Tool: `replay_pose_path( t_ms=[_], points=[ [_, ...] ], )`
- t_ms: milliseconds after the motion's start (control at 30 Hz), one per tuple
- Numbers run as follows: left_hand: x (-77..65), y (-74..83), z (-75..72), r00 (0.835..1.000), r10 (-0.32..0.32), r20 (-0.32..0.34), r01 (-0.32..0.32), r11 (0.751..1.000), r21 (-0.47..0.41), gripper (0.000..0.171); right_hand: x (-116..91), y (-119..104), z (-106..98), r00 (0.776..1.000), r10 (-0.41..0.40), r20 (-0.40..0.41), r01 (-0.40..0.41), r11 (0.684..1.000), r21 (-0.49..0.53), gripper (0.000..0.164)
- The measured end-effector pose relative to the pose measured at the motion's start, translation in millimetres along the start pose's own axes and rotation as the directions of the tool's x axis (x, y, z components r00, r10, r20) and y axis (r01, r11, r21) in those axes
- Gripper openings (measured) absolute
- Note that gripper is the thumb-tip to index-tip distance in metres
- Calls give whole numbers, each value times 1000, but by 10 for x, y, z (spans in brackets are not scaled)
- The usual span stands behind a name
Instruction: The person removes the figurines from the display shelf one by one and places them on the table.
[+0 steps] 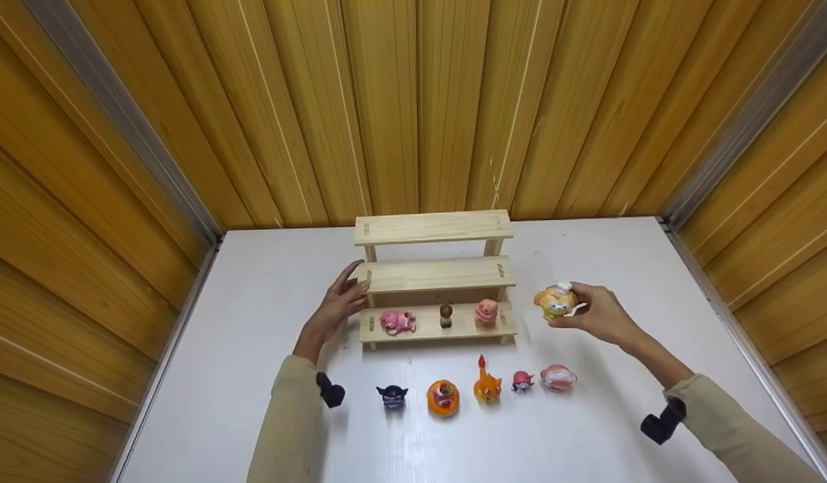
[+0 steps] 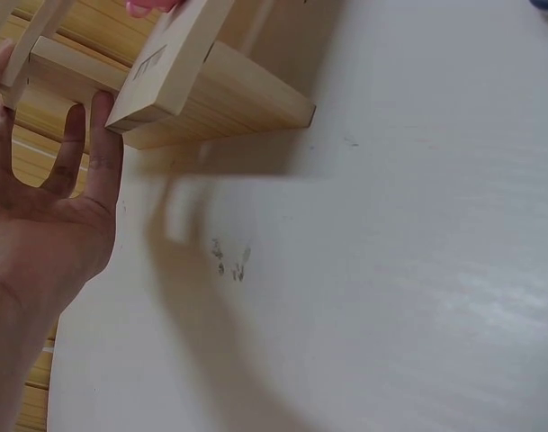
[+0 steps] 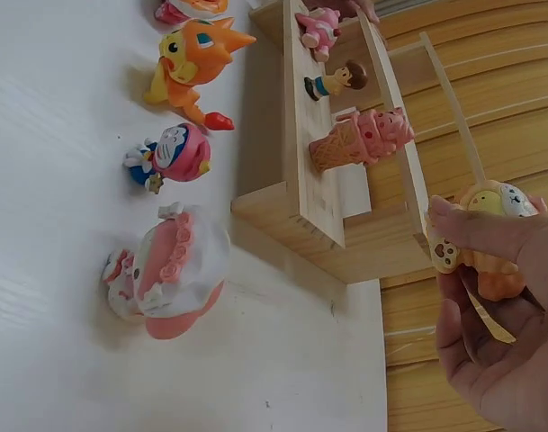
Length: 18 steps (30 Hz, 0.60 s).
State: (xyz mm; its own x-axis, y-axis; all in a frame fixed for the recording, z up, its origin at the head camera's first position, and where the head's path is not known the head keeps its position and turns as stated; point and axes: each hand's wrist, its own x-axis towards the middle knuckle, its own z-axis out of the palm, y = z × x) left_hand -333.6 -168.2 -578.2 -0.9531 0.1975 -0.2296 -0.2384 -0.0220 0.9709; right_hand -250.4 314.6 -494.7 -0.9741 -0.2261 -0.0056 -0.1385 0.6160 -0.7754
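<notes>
A three-tier wooden display shelf (image 1: pixel 434 276) stands on the white table. My left hand (image 1: pixel 337 305) holds the left end of its middle board, fingertips at the board's edge in the left wrist view. To the right of the shelf, my right hand (image 1: pixel 604 314) pinches a yellow-orange figurine (image 1: pixel 555 302) with a white top, raised above the table; part of it hides behind the fingers. On the lowest board sit a pink lying figurine (image 1: pixel 398 323), a small brown-haired figurine (image 1: pixel 446 315) and a pink ice-cream-cone figurine (image 3: pixel 359 139).
In front of the shelf stand a dark horned figurine (image 1: pixel 392 397), a round orange figurine (image 1: pixel 443 398), an orange figurine with a red-tipped tail (image 1: pixel 487 388), a small pink-and-blue figurine (image 3: pixel 173 155) and a pink-and-white figurine (image 3: pixel 179 270). Wood-look panels (image 1: pixel 447 107) enclose the table.
</notes>
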Motion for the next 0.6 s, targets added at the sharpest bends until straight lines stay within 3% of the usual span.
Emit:
replay_pose_path(
  t_ms=[600],
  points=[
    [17, 9, 7, 1000, -16, -5, 15, 1000, -9, 67, -310, 315, -90, 998, 55, -21, -56, 998, -20, 60]
  ],
)
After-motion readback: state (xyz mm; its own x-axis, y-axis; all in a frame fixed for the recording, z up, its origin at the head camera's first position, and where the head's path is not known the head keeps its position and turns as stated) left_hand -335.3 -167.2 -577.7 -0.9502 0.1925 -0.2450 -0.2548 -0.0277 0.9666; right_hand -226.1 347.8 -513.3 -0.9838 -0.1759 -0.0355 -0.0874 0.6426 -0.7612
